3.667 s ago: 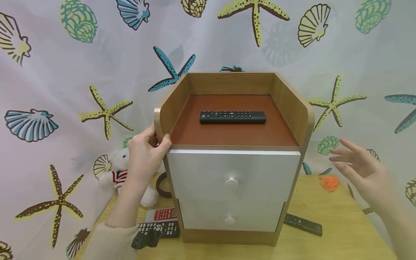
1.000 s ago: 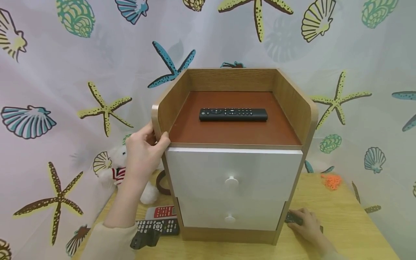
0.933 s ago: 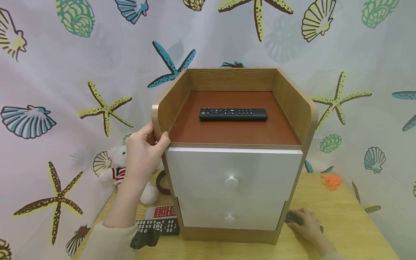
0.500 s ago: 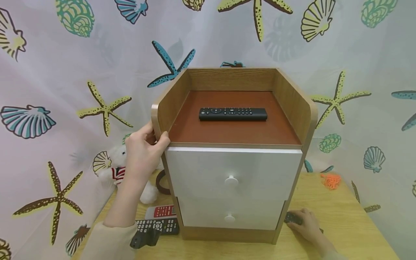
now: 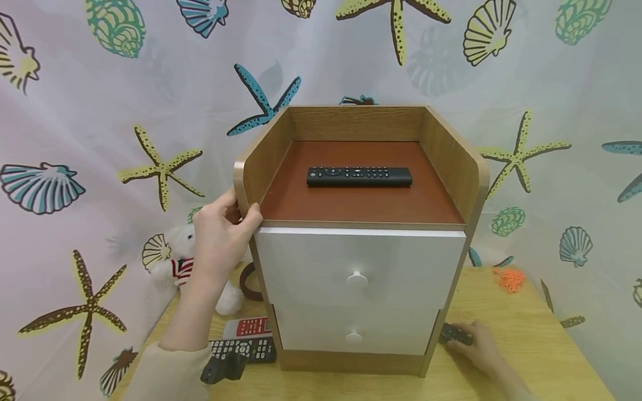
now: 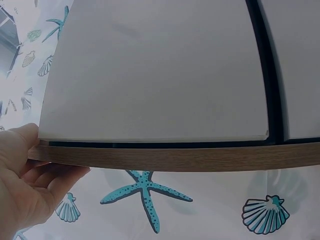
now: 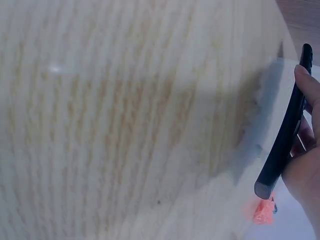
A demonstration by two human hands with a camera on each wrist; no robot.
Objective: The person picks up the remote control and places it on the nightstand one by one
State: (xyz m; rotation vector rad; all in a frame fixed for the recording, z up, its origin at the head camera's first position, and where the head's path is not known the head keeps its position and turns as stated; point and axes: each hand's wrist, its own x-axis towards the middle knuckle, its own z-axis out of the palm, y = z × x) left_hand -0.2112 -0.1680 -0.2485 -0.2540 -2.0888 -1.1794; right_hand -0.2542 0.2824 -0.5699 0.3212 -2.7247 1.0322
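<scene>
Swung down from its raised place at the right of the head view a few seconds ago, the person's right hand [image 5: 480,347] now sits in the lower right with a slim black plastic remote [image 5: 455,333], over the pale wood-grain worktop [image 5: 531,334]. Since the latest earlier frame it has shifted only slightly, and the remote's near end no longer shows past the hand; the right wrist view has thumb and fingers gripping it, seemingly off the surface, so it is probably just being picked up. At left of centre, the left hand [image 5: 220,234] has stayed put, its grip pinching the front side edge of a small wood-effect cabinet with two white drawers [image 5: 358,250], which likely steadies it. Another long black plastic remote [image 5: 359,177] lies unmoved across the cabinet's reddish-brown top, mid-frame. Towards the lower left, a black remote with pale keys [image 5: 262,351] lies just in front of a grey-and-red keypad device [image 5: 254,327]. No brand or label can be read: key markings are too small or blurred, and the white patterned backdrop [image 5: 546,94] shows only shells and starfish
</scene>
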